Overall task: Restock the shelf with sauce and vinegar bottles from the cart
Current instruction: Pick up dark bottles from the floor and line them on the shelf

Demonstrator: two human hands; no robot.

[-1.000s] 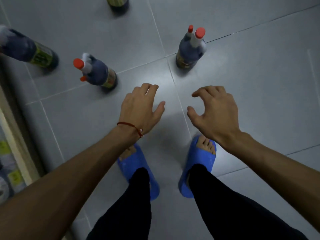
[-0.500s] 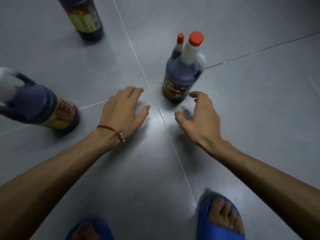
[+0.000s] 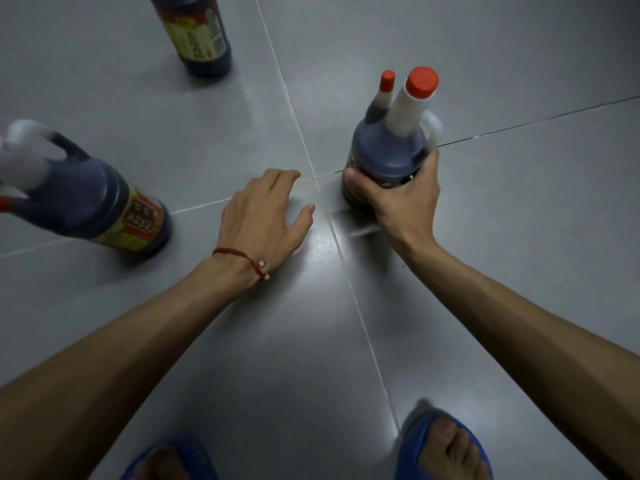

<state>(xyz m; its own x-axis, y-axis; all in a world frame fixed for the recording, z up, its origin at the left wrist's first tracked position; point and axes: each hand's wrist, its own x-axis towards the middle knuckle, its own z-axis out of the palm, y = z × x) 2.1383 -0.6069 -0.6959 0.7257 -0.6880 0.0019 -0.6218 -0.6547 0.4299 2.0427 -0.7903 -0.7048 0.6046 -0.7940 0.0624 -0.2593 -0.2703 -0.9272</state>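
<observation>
While the right hand (image 3: 398, 199) grips the lower body of the red-capped sauce jug (image 3: 388, 150), thumb on its near-left side and fingers round the right, the jug stands upright on the grey tile floor (image 3: 519, 237). Left hand (image 3: 263, 216) is empty, fingers loosely spread, low over the floor just left of the jug, not touching it. A second red-capped bottle (image 3: 381, 102) sits right behind the gripped one; can't tell if they touch. Two more stand well apart: handled bottle (image 3: 86, 199) far left, labelled bottle (image 3: 201, 32) at top. Shelf and cart not in view.

Step, as I read it: picking one jug off the floor. Next: lift straight up so the rear bottle isn't knocked. It looks full, so the left hand should probably support it.
</observation>
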